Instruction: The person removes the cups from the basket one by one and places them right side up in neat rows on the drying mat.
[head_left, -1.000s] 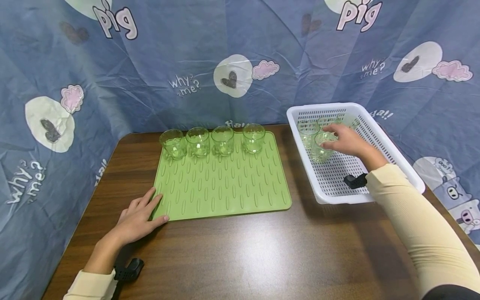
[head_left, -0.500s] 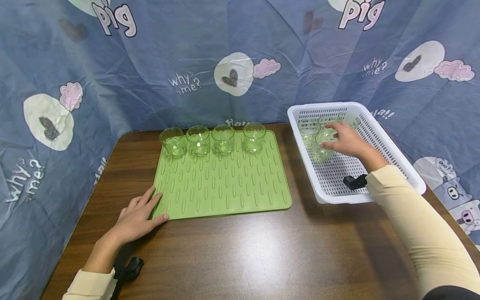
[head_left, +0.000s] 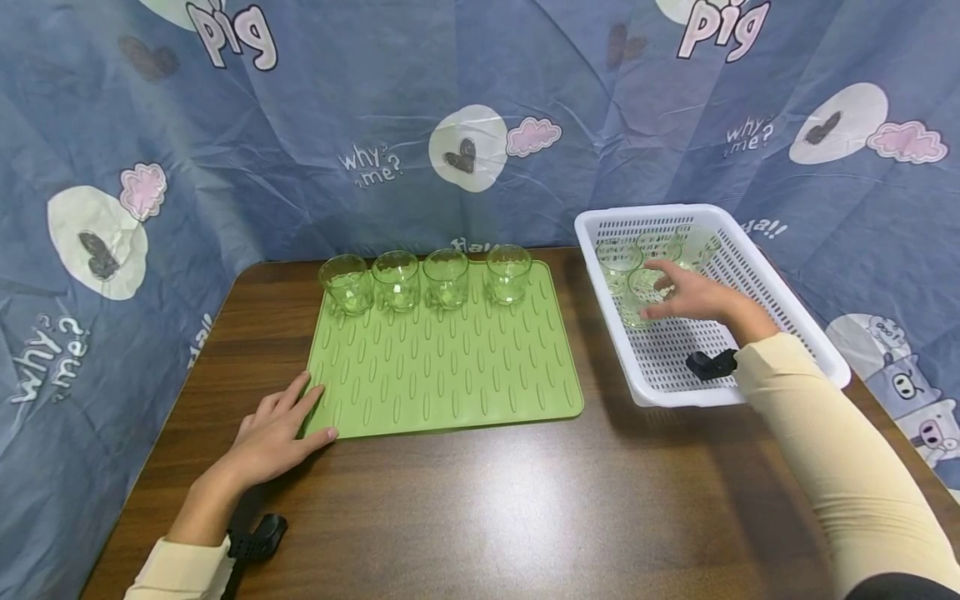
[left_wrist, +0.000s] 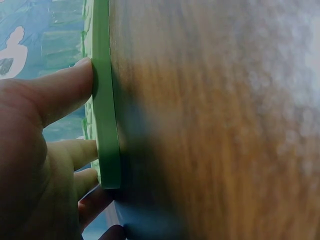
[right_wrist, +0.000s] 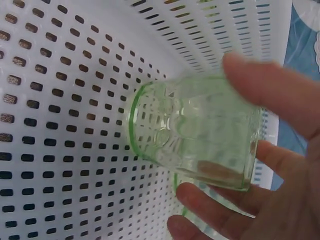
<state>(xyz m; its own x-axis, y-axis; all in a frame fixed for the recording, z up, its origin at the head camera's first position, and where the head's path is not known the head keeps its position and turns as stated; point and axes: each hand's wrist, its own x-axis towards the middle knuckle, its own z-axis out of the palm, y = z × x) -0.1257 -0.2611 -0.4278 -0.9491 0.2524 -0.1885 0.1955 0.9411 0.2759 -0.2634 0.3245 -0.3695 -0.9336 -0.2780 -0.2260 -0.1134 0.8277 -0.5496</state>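
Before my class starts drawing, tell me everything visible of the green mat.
The green mat is a thin rectangle with rounded corners, patterned with rows of elongated ovals; it looks like rubber or silicone. It lies flat on the brown, wood-look table, left of and apart from the white basket. Four clear, green-tinted glasses stand in a row along its far edge, the rightmost slightly separate. The left hand touches it around the near left corner.

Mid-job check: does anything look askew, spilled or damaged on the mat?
Only the spacing looks slightly odd: on the mat, the rightmost glass stands apart from the other three glasses, which sit closer together. I see no spill or breakage.
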